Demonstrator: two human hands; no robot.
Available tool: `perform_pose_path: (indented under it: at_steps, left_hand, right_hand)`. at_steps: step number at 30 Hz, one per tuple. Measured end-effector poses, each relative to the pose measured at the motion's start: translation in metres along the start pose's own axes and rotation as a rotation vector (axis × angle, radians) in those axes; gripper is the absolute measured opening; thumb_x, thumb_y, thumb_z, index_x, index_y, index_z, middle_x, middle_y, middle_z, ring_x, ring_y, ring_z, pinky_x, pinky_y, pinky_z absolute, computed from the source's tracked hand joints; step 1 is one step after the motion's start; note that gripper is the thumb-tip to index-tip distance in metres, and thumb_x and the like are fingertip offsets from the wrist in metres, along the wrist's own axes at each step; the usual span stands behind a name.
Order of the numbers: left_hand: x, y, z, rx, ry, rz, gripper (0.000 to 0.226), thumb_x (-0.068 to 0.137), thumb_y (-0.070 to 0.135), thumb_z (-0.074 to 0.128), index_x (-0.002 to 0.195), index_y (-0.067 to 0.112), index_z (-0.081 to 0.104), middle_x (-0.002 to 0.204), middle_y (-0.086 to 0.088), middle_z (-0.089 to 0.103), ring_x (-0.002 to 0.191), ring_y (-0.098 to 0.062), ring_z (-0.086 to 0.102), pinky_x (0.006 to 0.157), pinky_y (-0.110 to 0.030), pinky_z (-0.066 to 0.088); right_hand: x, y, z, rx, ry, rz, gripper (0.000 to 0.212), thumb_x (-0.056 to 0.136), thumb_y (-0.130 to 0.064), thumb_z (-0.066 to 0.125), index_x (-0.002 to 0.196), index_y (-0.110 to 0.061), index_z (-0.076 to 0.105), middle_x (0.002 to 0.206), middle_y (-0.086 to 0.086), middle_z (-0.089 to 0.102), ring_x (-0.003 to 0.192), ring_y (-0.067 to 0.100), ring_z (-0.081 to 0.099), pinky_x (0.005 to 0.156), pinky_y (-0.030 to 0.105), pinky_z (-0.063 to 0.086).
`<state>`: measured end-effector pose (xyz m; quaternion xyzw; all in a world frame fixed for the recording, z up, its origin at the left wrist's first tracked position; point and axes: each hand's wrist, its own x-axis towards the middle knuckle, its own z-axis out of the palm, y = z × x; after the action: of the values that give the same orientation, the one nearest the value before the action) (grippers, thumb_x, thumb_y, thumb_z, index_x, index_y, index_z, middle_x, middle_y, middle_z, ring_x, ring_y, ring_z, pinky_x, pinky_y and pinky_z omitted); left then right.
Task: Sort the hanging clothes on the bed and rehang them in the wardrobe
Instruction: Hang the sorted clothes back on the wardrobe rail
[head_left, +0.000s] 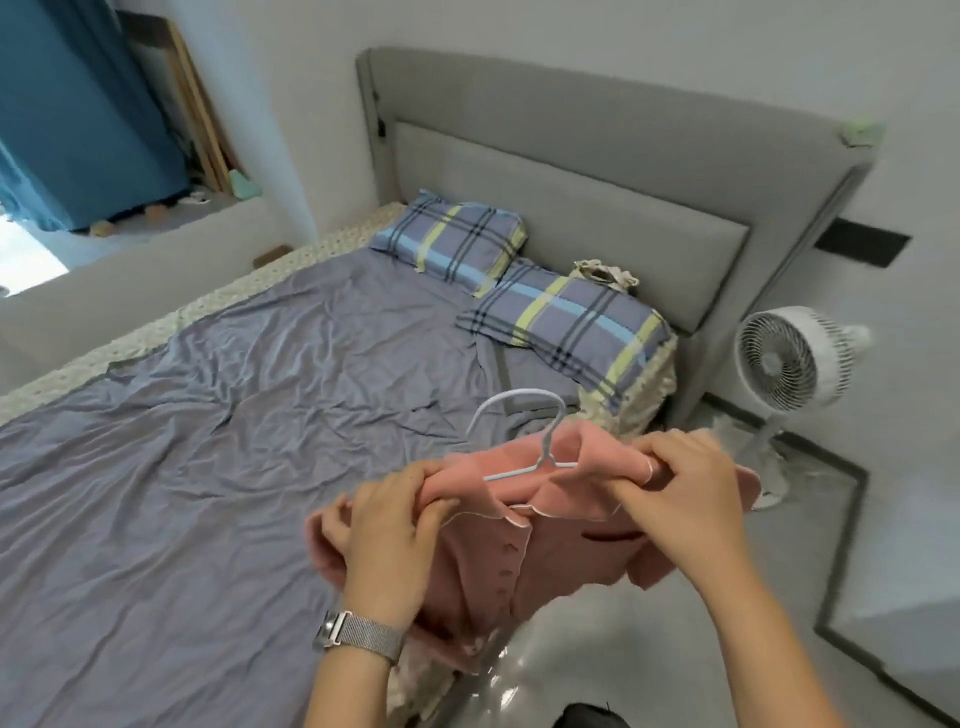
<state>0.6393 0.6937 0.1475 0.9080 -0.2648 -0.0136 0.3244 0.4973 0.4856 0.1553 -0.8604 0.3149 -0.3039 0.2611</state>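
Note:
A pink buttoned shirt (540, 561) with a white-edged collar hangs on a white hanger (540, 447), held up over the bed's right edge. My left hand (389, 535) grips the shirt's left shoulder, fingers curled into the fabric. My right hand (680, 493) pinches the right shoulder and collar. The hanger's hook sticks up above the collar, and its bar shows inside the neck opening. The shirt's lower part drops out of sight behind my left wrist. No wardrobe is in view.
The bed (218, 441) has a wrinkled grey-blue sheet, two plaid pillows (566, 327) and a grey headboard (597, 171). A white fan (784, 364) stands on the floor at the right. Blue curtains (78, 104) hang at the far left.

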Motion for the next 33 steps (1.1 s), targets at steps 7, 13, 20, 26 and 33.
perform_pose_path:
  at_steps: [7, 13, 20, 26, 33]
  left_hand:
    - [0.080, 0.138, 0.112, -0.045, -0.176, 0.251, 0.023, 0.078, 0.048, 0.051, 0.100, 0.044, 0.058, 0.093, 0.017, 0.062, 0.100, -0.012, 0.048, 0.099, -0.040, 0.017]
    - [0.108, 0.247, 0.184, -0.093, -0.379, 0.551, 0.031, 0.073, 0.055, 0.041, 0.098, 0.045, 0.056, 0.090, 0.021, 0.060, 0.098, -0.009, 0.048, 0.099, -0.041, 0.020]
    - [0.120, 0.352, 0.261, -0.204, -0.673, 0.915, 0.033, 0.069, 0.061, 0.039, 0.097, 0.050, 0.051, 0.085, 0.021, 0.062, 0.095, -0.013, 0.054, 0.097, -0.049, 0.029]
    - [0.110, 0.428, 0.300, -0.287, -0.792, 1.186, 0.040, 0.067, 0.063, 0.038, 0.096, 0.044, 0.057, 0.084, 0.019, 0.064, 0.095, -0.012, 0.055, 0.096, -0.047, 0.029]
    - [0.046, 0.479, 0.328, -0.322, -0.963, 1.339, 0.036, 0.064, 0.064, 0.033, 0.085, 0.045, 0.056, 0.078, 0.016, 0.060, 0.092, -0.011, 0.051, 0.100, -0.047, 0.022]
  right_hand:
    - [0.046, 0.111, -0.094, -0.160, 0.174, 0.252, 0.021, 0.059, -0.034, 0.082, 0.063, -0.028, 0.062, 0.066, -0.015, 0.059, 0.079, 0.017, 0.045, 0.076, 0.040, 0.042]
    - [0.033, 0.167, -0.164, -0.243, 0.417, 0.488, 0.021, 0.061, -0.034, 0.080, 0.060, -0.027, 0.061, 0.064, -0.017, 0.060, 0.079, 0.017, 0.048, 0.075, 0.041, 0.044]
    - [-0.004, 0.195, -0.206, -0.383, 0.732, 0.736, 0.026, 0.063, -0.045, 0.078, 0.064, -0.022, 0.065, 0.063, -0.015, 0.059, 0.075, 0.018, 0.049, 0.070, 0.035, 0.042]
    - [-0.024, 0.200, -0.232, -0.513, 0.927, 0.928, 0.026, 0.062, -0.038, 0.084, 0.064, -0.021, 0.065, 0.064, -0.015, 0.060, 0.072, 0.007, 0.043, 0.072, 0.033, 0.043]
    - [-0.078, 0.189, -0.256, -0.577, 0.959, 1.086, 0.025, 0.070, -0.027, 0.083, 0.090, -0.035, 0.070, 0.077, -0.034, 0.060, 0.080, 0.001, 0.049, 0.076, 0.011, 0.038]
